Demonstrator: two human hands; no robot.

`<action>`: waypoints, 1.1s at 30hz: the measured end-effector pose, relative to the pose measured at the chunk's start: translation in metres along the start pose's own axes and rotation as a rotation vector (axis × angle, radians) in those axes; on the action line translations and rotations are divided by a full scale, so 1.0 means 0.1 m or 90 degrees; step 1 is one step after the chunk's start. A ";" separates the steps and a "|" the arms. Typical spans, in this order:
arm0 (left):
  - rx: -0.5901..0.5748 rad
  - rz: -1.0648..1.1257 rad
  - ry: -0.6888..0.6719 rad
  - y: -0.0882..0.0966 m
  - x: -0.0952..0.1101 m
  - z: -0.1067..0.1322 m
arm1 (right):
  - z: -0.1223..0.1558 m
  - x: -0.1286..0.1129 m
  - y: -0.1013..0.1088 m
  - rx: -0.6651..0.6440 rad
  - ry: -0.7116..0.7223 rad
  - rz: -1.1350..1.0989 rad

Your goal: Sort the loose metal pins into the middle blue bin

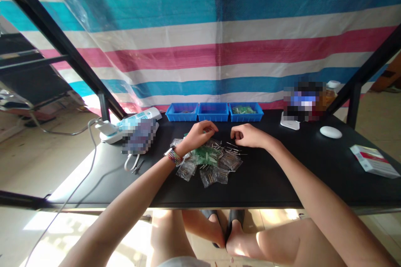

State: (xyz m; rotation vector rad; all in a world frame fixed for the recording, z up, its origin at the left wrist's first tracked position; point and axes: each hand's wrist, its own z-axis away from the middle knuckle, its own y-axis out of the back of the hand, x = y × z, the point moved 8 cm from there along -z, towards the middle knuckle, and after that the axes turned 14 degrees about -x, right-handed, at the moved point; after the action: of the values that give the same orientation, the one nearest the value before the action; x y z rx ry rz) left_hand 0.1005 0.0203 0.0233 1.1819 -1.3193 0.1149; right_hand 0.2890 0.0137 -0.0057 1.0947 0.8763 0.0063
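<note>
A sheet (175, 56) striped blue, white and pink hangs behind the black bench (332, 158); a black frame (46, 31) slants up at either side; dark furniture (25, 83) stands at left; sunlight (134, 233) lies bright on the pale floor (28, 150).

Black table (266, 183), blue bins (213, 117), small plastic packets (187, 170), power strip (133, 122)

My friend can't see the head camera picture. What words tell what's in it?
A person's left hand is over small bags and thin metal pieces heaped on a black table, with the right hand close by. Behind are three blue trays and a striped sheet.
</note>
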 end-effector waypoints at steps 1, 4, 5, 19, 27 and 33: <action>0.003 0.000 0.003 0.00 0.00 0.00 | 0.00 0.00 0.01 0.008 0.005 0.013; 0.024 0.041 0.026 0.03 -0.02 0.00 | 0.01 0.01 0.03 0.020 0.002 0.044; 0.034 0.075 0.033 0.05 -0.04 0.00 | 0.02 0.01 0.03 0.022 -0.001 0.052; -0.008 0.074 -0.016 0.15 0.19 0.02 | 0.08 -0.11 0.29 0.297 0.127 -0.393; -0.046 0.061 -0.012 0.06 0.22 0.01 | 0.05 -0.20 0.14 0.342 0.133 -0.432; -0.053 0.075 -0.002 0.04 0.18 0.00 | 0.06 -0.25 0.15 0.350 0.156 -0.417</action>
State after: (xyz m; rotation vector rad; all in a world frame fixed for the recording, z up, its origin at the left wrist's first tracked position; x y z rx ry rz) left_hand 0.1037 0.0128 0.0400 1.0353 -1.3840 0.1420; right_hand 0.2814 0.0061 0.0222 1.2758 1.4813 -0.6912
